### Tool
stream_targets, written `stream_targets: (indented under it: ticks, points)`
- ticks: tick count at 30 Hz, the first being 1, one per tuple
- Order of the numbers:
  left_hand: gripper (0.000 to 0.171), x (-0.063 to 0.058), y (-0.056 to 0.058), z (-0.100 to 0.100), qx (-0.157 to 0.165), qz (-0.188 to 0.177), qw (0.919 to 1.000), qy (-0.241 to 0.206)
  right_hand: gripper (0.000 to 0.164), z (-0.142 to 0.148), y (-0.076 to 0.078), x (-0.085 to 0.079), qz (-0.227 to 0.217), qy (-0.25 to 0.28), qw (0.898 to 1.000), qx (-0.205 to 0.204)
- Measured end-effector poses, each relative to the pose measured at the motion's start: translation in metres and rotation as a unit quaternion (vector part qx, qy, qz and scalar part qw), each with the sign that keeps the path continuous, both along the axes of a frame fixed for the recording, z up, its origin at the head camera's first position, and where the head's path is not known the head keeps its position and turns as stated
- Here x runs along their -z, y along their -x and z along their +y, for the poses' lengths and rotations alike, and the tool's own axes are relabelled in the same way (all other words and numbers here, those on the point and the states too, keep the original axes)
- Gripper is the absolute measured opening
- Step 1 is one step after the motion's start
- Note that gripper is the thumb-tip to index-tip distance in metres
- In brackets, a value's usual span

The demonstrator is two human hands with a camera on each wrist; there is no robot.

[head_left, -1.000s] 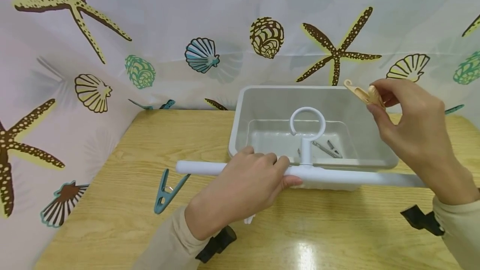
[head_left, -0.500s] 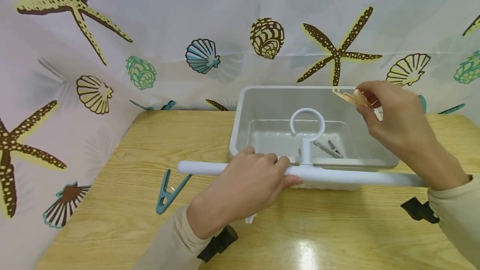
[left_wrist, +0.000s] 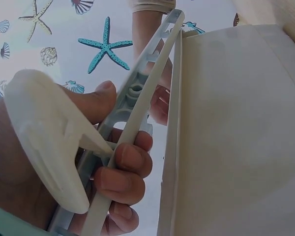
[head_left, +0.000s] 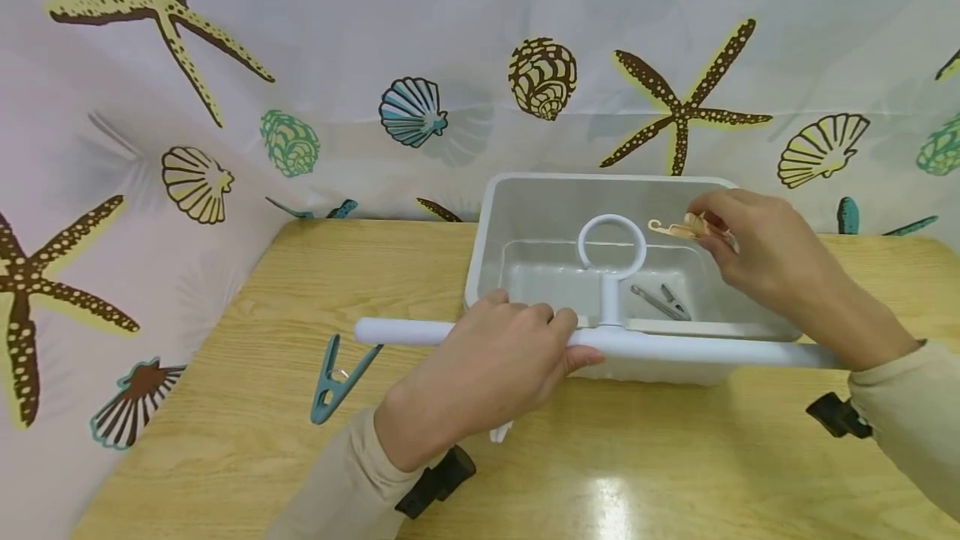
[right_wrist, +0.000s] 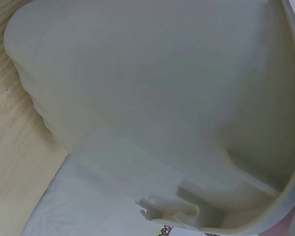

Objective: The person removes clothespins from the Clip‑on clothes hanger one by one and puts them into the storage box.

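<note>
My left hand (head_left: 498,365) grips the bar of a pale plastic hanger (head_left: 675,350) with a ring-shaped hook; in the left wrist view its fingers curl round the bar. A teal clothespin (head_left: 333,386) hangs from the bar's left end. Close to the left hand is a white clothespin (left_wrist: 49,142), mostly covered in the head view. My right hand (head_left: 772,248) pinches a cream clothespin (head_left: 678,230) with a small hooked end, held over the bin's right part, right of the hanger's ring. The right wrist view does not show that hand's fingers.
A grey plastic bin (head_left: 487,227) stands behind the hanger on the wooden table (head_left: 247,440). Grey clothespins (head_left: 663,302) lie on its floor. A curtain (head_left: 337,40) printed with shells and starfish hangs along the back and left.
My right hand has moved left and down with the cream clothespin, from the bin's right rim to over the bin. The clothespin now lies closer to level. My left hand stays still on the hanger.
</note>
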State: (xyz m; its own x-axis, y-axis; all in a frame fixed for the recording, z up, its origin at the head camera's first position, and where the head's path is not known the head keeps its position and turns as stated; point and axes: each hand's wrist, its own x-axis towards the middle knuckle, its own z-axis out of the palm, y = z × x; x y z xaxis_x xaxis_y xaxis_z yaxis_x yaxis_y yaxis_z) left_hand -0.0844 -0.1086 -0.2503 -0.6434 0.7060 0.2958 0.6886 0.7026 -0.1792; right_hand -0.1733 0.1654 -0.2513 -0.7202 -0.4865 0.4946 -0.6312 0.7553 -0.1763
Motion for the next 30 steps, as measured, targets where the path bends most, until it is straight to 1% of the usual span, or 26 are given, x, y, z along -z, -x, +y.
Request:
stream_targets:
  ticks: [4,8,14,19,22,25,30]
  points:
    - [0.044,0.0002,0.0005,-0.0007,-0.001,-0.001,1.0,0.001,0.024,-0.0016,0.0006,-0.0001,-0.002,-0.011,1.0,-0.007]
    - [0.043,0.0002,0.0007,-0.0016,-0.001,-0.001,1.0,0.003,0.024,-0.0038,0.0003,-0.003,-0.011,-0.025,1.0,0.007]
    - [0.043,-0.0014,0.0003,-0.0029,-0.001,-0.01,0.9999,-0.003,0.024,-0.0072,0.001,-0.0065,-0.028,-0.039,0.999,0.022]
    - [0.043,-0.0022,0.0013,-0.0018,-0.001,-0.007,1.0,-0.003,0.027,-0.0068,0.0005,-0.0071,-0.029,-0.033,0.999,0.024]
    - [0.043,-0.0021,0.0018,-0.0011,-0.003,-0.016,0.9999,0.002,0.028,-0.006,0.0,-0.0069,-0.026,-0.028,0.999,0.022]
    - [0.042,-0.0018,0.0019,-0.0004,-0.003,-0.024,0.9997,0.006,0.029,-0.0054,-0.0005,-0.007,-0.033,-0.027,0.999,0.022]
    - [0.042,-0.0007,0.0025,0.0003,0.001,-0.026,0.9997,0.0,0.032,-0.0044,-0.0009,-0.0076,-0.039,-0.022,0.999,0.017]
